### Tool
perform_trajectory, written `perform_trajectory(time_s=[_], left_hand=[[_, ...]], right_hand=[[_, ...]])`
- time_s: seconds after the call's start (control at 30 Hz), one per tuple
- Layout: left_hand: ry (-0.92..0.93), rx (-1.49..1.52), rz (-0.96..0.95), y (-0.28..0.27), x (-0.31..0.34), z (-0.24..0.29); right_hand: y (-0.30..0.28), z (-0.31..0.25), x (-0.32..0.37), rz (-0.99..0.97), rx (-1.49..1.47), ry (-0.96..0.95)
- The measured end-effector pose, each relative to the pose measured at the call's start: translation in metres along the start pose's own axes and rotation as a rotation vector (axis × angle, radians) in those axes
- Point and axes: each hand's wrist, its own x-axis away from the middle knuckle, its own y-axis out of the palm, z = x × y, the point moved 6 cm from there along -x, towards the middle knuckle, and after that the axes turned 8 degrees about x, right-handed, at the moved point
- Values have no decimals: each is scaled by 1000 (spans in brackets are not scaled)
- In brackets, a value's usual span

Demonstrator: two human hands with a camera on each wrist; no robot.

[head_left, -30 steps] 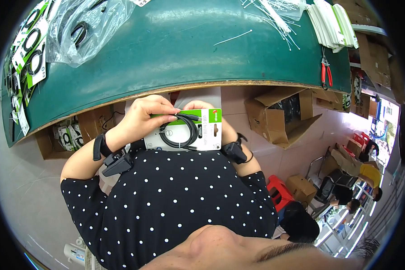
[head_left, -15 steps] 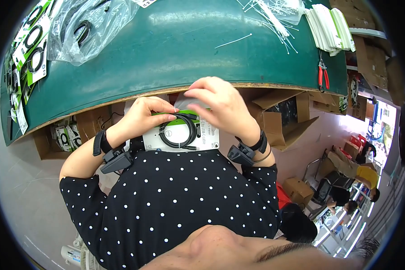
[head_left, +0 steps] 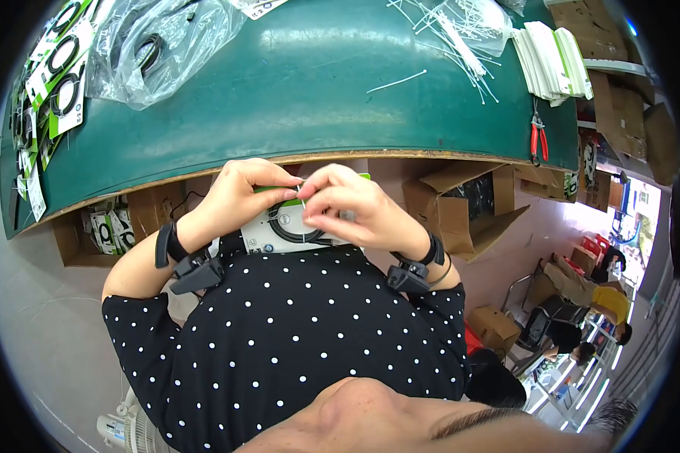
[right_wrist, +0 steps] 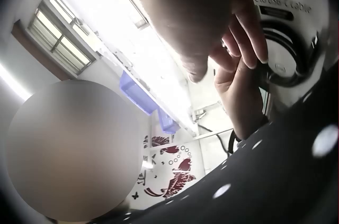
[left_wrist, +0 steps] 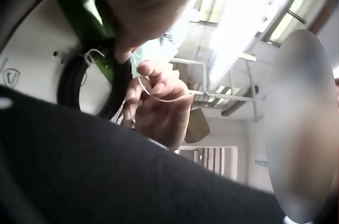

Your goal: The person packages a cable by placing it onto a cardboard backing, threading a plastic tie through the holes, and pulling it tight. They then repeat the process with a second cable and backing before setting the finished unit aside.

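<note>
Coiled black cable lies against the face of its green-topped card, and the card's lower edge sits at the person's dotted top. A second ago the right hand was partly behind the card's upper right; half a second ago it was lifted over the card with its fingers apart; now it has come to the card's upper edge beside the other hand, fingers bent at a thin white tie. Whether those fingers have actually pinched the tie I cannot tell. The left hand keeps much the same pose, thumb and finger pinching the card at its upper edge, so it seems to be the steady anchor while the work shifts from the back of the card to the tie in front. As for room, the front edge of the green table runs just beyond the card's upper edge, near both hands, and looks like the tightest limit. Below the card, the dotted top leaves little space. To the card's right, an open carton stands apart from the right hand; the freest room seems to lie there, between carton and torso.
</note>
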Motion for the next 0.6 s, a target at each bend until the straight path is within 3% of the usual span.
perform_trajectory(time_s=[0.13,0.2,0.27,0.33,0.37,0.5,0.6], left_hand=[[374,-303,129,-4,6,47],[626,-559,226,-4,14,72],[726,-667,259,-6,17,84],[885,-846,326,-3,24,94],[894,-857,326,-3,25,92],[889,-908,292,2,27,80],[892,-866,292,5,30,80]], right_hand=[[-8,-19,7,110,-25,-69],[-6,-13,9,177,-182,102],[-8,-12,4,216,-257,166],[-2,-5,-2,155,-453,360],[3,-1,-3,118,-552,460],[23,18,-5,42,-656,539],[34,34,1,64,-683,513]])
